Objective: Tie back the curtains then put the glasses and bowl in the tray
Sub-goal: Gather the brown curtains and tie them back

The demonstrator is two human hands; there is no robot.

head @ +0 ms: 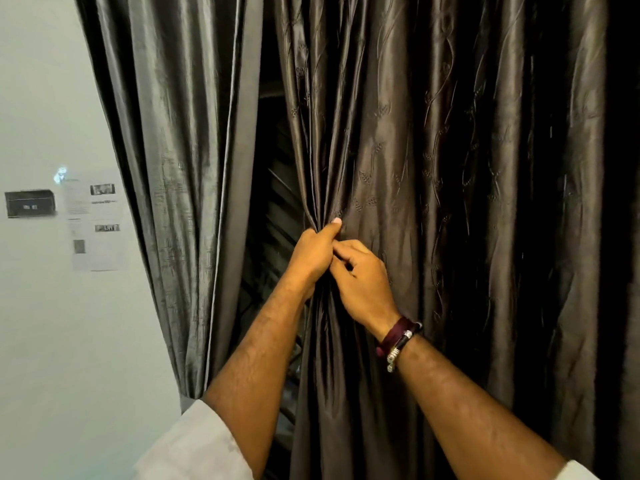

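Lower centre of the frame: two bare forearms reach up, the right one wearing bracelets (398, 341) at the wrist. Centre: the left hand (313, 254) grips a gathered bunch of the dark patterned curtain (433, 150), fingers curled round the fabric, thumb pressed along the folds; the right hand (363, 282) touches it, fingers curled into the same bunch. Left: a second, grey curtain (180, 168) hangs beside it. Far left: papers (95, 221) on the wall (41, 98).
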